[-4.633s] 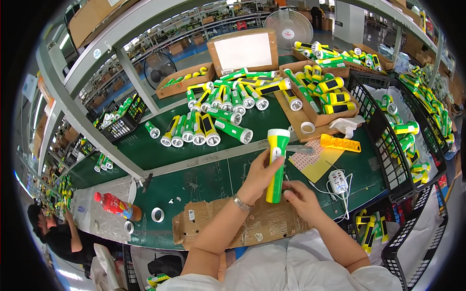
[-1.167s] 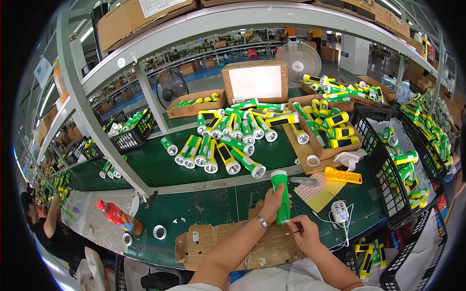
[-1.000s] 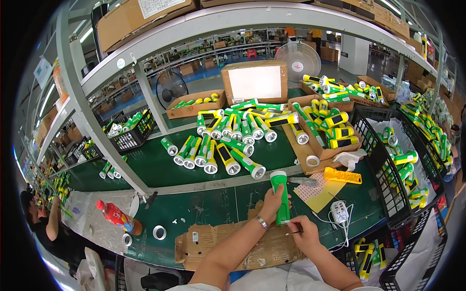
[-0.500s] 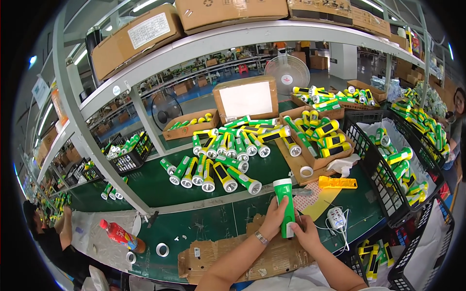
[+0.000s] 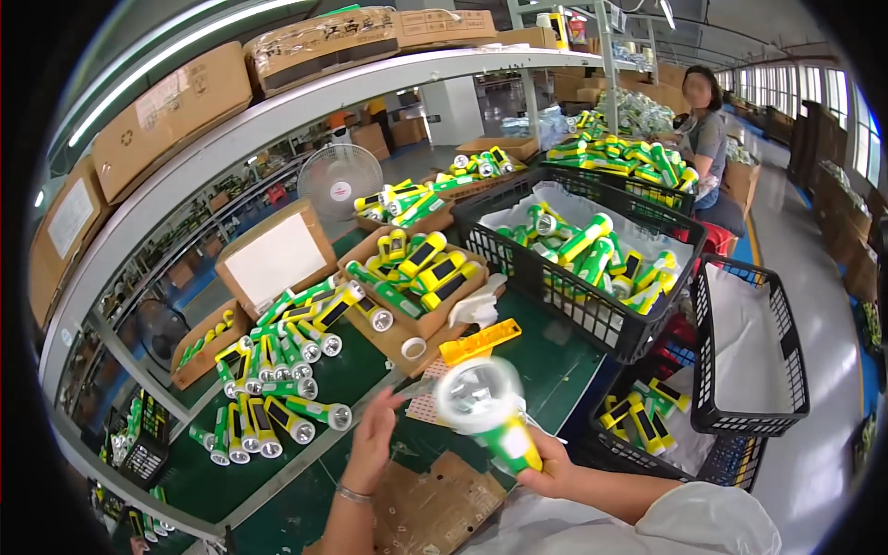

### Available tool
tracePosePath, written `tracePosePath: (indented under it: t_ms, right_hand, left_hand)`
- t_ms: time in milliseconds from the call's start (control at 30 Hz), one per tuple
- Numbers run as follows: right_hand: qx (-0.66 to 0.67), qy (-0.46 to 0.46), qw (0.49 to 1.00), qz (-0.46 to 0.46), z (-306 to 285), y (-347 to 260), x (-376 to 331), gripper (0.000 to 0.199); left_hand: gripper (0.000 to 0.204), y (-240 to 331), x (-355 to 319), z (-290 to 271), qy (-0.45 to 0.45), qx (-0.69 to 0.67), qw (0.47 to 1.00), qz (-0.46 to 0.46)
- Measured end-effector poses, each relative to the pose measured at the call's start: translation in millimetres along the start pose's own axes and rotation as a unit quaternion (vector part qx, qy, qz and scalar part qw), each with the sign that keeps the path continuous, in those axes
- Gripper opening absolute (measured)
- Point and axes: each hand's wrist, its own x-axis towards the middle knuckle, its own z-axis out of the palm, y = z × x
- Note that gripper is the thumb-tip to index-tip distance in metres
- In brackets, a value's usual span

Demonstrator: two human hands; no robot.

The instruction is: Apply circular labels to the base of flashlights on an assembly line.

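Close in front of me, my right hand (image 5: 552, 465) grips a flashlight (image 5: 507, 435) by its green and yellow handle. Its wide white-rimmed lens head faces up and away, smeared by motion. To the left of it my left hand (image 5: 373, 437) is off the flashlight, fingers stretched and holding nothing; a bracelet circles the wrist. Under both hands lies a torn flat cardboard piece (image 5: 430, 504) on the green table. Many similar flashlights (image 5: 268, 421) lie in rows further left, lens ends toward me.
An open carton of flashlights (image 5: 421, 277) stands ahead, beside an orange plastic piece (image 5: 481, 342) and a tape roll (image 5: 413, 349). Right of it sits a black crate of flashlights (image 5: 564, 301). Another black crate, lined in white (image 5: 749, 347), stands further right. A person (image 5: 708, 139) sits beyond.
The view has swung right. My left hand has let go of the flashlight. My right hand now holds it alone, with its lens head tipped up to the left.
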Motion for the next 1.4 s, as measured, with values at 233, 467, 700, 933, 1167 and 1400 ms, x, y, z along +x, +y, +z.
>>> tracePosePath:
  t_ms: [233, 467, 700, 933, 1167, 1400]
  right_hand:
    - [0.137, 0.139, 0.94, 0.281, -96.7, 9.5, -100.5, 0.047]
    - [-0.004, 0.432, 0.769, 0.471, -146.3, 65.0, -197.8, 0.034]
    - [0.159, 0.559, 0.58, 0.57, -211.2, 151.9, -226.6, 0.042]
    - [0.089, 0.659, 0.526, 0.531, -264.0, 226.6, -258.7, 0.036]
    - [-0.203, 0.484, 0.807, 0.271, -210.5, 165.2, -156.0, 0.025]
    - [-0.24, 0.041, 0.968, -0.069, -50.3, 30.3, -4.6, 0.015]
  left_hand:
    - [0.058, -105.8, 26.4, -133.4, 0.061, 0.542, 0.834, 0.081]
    - [0.056, -93.0, 36.7, -121.5, 0.038, 0.655, 0.753, 0.055]
    - [0.055, -78.7, 43.1, -121.3, 0.149, 0.6, 0.776, 0.123]
    - [0.053, -40.5, 39.6, -70.2, 0.3, 0.288, 0.895, 0.159]
    - [0.057, -19.9, 8.0, -20.3, 0.219, 0.219, 0.931, 0.192]
    - [0.049, -22.8, -8.5, -16.0, 0.179, 0.217, 0.919, 0.276]
